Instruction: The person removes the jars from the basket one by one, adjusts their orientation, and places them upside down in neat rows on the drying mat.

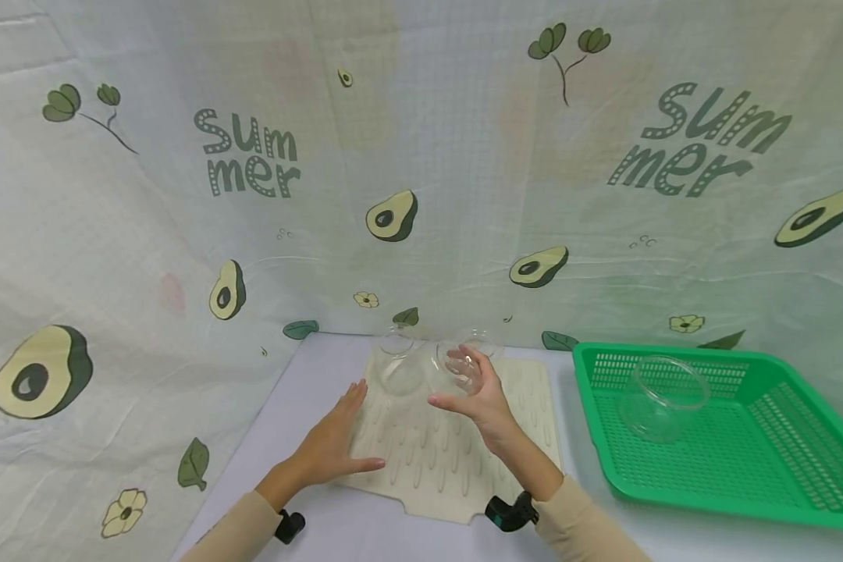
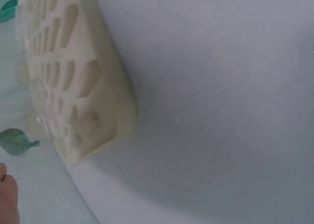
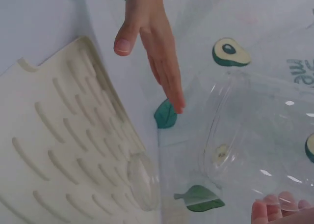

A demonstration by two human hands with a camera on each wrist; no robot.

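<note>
My right hand is curled around a clear cup, its fingers visible through the transparent wall. In the right wrist view that cup is large and near, apparently raised, with fingertips at its lower side. My left hand is spread with straight fingers beside the left edge of a cream ridged mat, holding nothing. A second clear cup stands on the mat's far end, seemingly upside down. Behind my right fingers another clear rim shows faintly.
To the right sits a green plastic basket with one clear cup inside. A cloth printed with avocados hangs behind and to the left. The mat lies on a white tabletop.
</note>
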